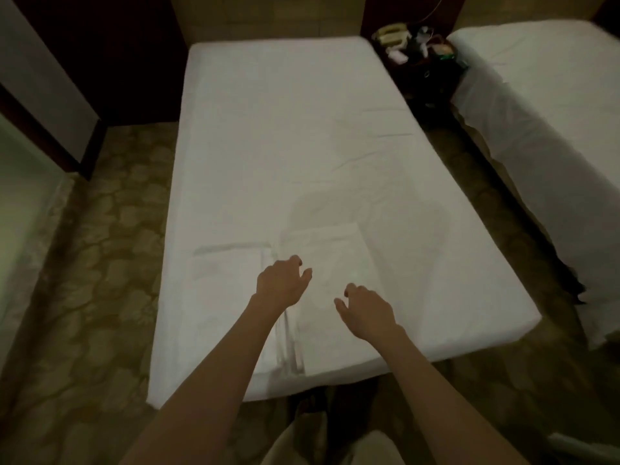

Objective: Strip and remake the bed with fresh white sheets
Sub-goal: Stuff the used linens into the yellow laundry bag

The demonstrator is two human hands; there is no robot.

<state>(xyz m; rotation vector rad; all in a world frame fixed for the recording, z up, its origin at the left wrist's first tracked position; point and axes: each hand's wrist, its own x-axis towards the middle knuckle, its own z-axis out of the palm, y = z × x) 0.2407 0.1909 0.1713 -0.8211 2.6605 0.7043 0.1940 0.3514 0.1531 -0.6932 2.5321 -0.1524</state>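
You stand at the foot of the bed (285, 135), which is covered by a white sheet stretched over the mattress, with a few creases running across its right half. Two folded stacks of white linen lie near the foot end: a larger folded sheet (330, 256) near the middle and a second folded sheet (231, 280) just to its left, their edges touching or nearly so.

Your left hand (280, 283) reaches over the seam between the two stacks, fingers loosely curled and spread, holding nothing. Your right hand (367, 312) hovers over the near part of the larger folded sheet, fingers likewise relaxed and curved, thumb apart, gripping nothing. Whether either hand touches the fabric is hard to tell.

To the right, a dark nightstand (426, 67) between the beds carries a telephone (392, 35) and small cluttered items too blurred to name. A second bed (543, 105) with white bedding sits beyond it. Patterned carpet (100, 263) covers the floor on the left.
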